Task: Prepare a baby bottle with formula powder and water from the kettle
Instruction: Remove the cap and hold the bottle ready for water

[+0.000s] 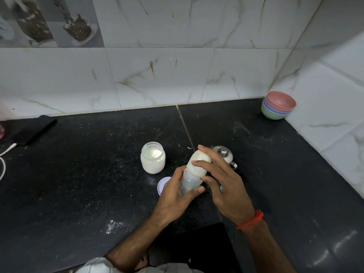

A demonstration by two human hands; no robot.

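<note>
translucent baby bottle (190,179) held tilted above black counter (78,174): left hand (177,196) clamps body, right hand (222,180) fingers curl round its cap (198,164); hold body still, twist cap squarely.

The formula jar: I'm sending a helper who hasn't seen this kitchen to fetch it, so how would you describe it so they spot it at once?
On the black speckled stone counter, look near the middle, just left of the two hands holding the baby bottle. The small clear glass jar of white formula powder stands there open, a pale scoop inside. Its lilac lid lies beside it, and unlike the steel-lidded kettle, it has no handle.
</note>
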